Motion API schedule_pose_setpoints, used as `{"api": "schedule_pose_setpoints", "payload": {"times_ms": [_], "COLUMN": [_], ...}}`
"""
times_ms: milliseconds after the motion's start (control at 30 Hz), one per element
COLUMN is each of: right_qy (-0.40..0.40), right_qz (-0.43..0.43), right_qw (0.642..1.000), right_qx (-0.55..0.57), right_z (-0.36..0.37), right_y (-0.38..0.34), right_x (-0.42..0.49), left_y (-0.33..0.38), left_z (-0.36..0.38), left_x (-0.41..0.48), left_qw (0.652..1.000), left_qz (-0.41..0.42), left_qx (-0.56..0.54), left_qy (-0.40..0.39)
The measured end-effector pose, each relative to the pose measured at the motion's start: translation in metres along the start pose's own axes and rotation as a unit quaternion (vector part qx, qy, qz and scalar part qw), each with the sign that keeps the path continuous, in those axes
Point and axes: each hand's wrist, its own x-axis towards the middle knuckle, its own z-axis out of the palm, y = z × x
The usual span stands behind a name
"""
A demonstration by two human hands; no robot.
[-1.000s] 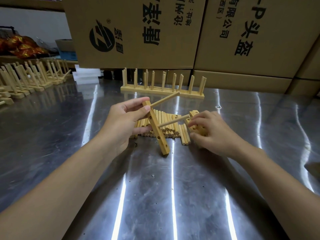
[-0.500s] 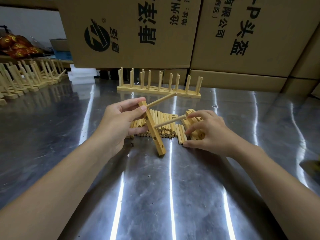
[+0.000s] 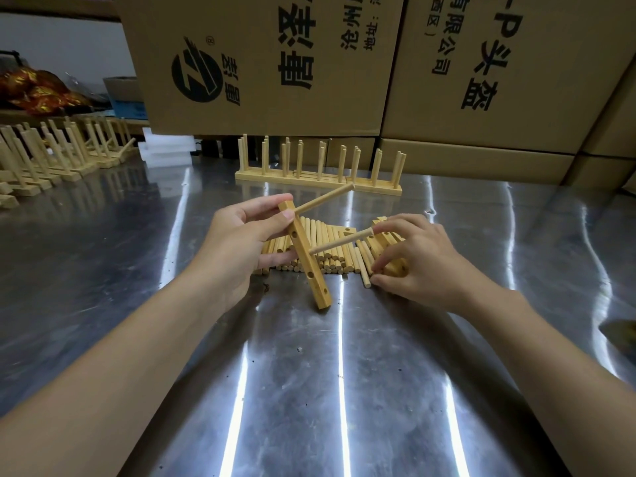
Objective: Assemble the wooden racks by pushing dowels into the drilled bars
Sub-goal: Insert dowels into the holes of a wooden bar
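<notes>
Holding: left hand (image 3: 241,249) pinches the bar (image 3: 304,259) near its top end, thumb against fingers; the bar leans, its foot on the table (image 3: 344,390).
Seated: upper dowel (image 3: 323,200) and lower dowel (image 3: 340,241) stick out of the bar, rightward and away.
Right side: right hand (image 3: 413,263), right of the bar, has its fingers curled over the pile (image 3: 330,249) edge and its index tip at the lower dowel's free end; grasp cannot be told.
Stock: pile lies directly behind the bar.
Room: steel runs broad on the bar's near side; rack (image 3: 320,173) stands beyond the bar, boxes (image 3: 275,63) at the far edge.
</notes>
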Motion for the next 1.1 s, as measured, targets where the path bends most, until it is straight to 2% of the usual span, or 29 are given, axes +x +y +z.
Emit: {"api": "schedule_pose_setpoints", "payload": {"times_ms": [100, 267, 433, 600, 867, 1100], "right_qy": [0.016, 0.002, -0.01, -0.022, -0.005, 0.04], "right_qz": [0.0, 0.005, 0.013, 0.021, 0.011, -0.011], "right_qw": [0.999, 1.0, 1.0, 0.999, 1.0, 0.999], "right_qx": [0.041, -0.004, 0.027, -0.022, 0.008, -0.011], "right_z": [-0.0016, -0.0028, -0.0013, -0.0014, 0.0031, -0.0002], "right_y": [-0.0006, -0.001, -0.0035, 0.0011, -0.0028, -0.0086], "right_x": [-0.001, -0.0024, -0.0005, -0.0022, 0.0009, 0.0013], "left_y": [-0.0002, 0.0001, -0.0002, -0.001, -0.0005, 0.0001], "left_z": [0.0, 0.0003, -0.0004, -0.0004, -0.0003, 0.0009], "left_x": [0.0, -0.0004, -0.0002, 0.0, -0.0004, -0.0004], "left_qw": [1.0, 1.0, 1.0, 1.0, 1.0, 1.0], "left_qz": [0.001, -0.002, -0.002, -0.002, -0.002, -0.004], "left_qx": [0.003, -0.004, -0.002, -0.003, 0.0, 0.001], "left_qy": [0.0, -0.002, -0.004, -0.004, 0.0, 0.004]}}
